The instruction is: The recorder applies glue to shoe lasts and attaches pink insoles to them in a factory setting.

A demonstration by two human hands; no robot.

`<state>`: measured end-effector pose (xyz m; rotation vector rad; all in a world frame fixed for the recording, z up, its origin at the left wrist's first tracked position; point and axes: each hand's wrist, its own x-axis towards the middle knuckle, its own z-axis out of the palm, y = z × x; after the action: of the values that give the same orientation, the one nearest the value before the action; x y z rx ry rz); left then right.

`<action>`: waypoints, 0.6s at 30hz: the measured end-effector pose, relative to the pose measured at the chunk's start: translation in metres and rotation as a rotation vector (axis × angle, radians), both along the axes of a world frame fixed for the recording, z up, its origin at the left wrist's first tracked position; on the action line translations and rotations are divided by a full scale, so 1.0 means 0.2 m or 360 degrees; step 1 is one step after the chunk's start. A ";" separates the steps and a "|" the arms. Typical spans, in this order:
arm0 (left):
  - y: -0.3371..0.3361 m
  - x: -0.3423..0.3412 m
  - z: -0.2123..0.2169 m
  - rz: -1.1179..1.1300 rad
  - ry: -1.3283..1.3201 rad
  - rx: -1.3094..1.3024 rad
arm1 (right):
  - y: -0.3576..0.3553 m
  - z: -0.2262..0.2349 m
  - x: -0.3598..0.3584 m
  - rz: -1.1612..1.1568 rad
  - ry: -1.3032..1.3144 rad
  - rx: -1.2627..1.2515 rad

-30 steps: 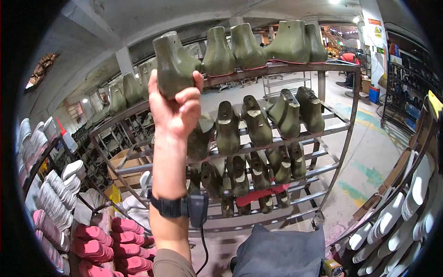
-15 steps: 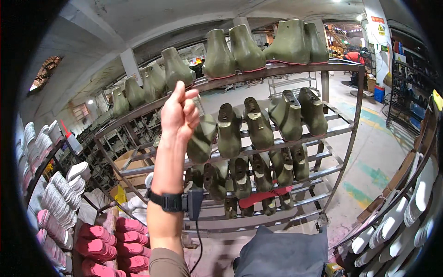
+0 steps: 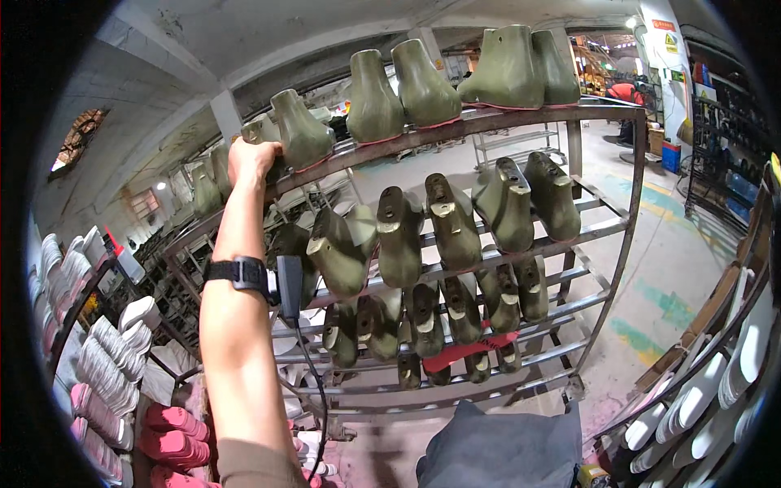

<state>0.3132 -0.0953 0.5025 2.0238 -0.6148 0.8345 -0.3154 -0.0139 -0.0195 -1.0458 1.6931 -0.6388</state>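
My left hand (image 3: 254, 160) is up on the top shelf (image 3: 455, 130), fingers curled on a green boot last (image 3: 299, 130) just beside them. Best seat its sole flat behind the rail. Right hand out of view.

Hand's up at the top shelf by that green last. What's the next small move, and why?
Probably let go and draw the left hand back. The green shoe last appears to stand upright on the top shelf in line with the others, with the fingers at its rear edge, so it looks placed.
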 end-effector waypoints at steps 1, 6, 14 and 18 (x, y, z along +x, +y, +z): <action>0.02 -0.03 0.01 0.0010 -0.0019 -0.0033 | 0.00 -0.03 0.00 0.0005 -0.0002 0.0003; 0.27 -0.08 -0.03 -0.0352 -0.0328 -0.0124 | -0.01 -0.25 -0.09 0.0065 0.0134 -0.0123; 0.82 -0.36 -0.52 -0.1045 -0.0183 -0.1093 | -0.04 -0.11 -0.05 0.0016 -0.0027 -0.0032; 1.06 -0.47 -1.09 -0.1930 0.0401 -0.1667 | -0.09 0.13 0.04 0.0066 0.0038 0.0172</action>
<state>0.2189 0.1160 0.2845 0.5509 -0.8417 0.0531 -0.3075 -0.0323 0.0072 -1.0124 1.7033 -0.5043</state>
